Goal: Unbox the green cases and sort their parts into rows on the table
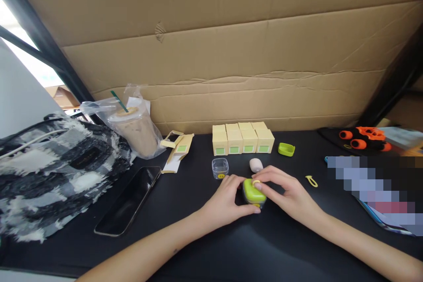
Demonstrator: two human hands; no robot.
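Observation:
In the middle of the black table stands a small clear box with a lime-green lid (254, 194). My left hand (223, 200) is closed around its side, thumb at the front. From the right, my right hand (289, 187) pinches a small pale yellow piece (256, 183) at the top of the lid. Just behind my fingers rests a pinkish-white, egg-shaped piece (255, 165). A clear open cup (220, 168) with a yellow sticker sits behind my left hand. Off to the right lie a yellow loop (311, 181) and a separate lime-green lid (286, 149).
Several small cream boxes (243, 141) stand in rows before the cardboard wall (214, 53). Left are an unfolded cream box (178, 152), a phone (127, 200), a bagged iced drink (137, 134) and a black-and-white fabric bag (56, 176). An orange-and-black object (366, 139) lies far right.

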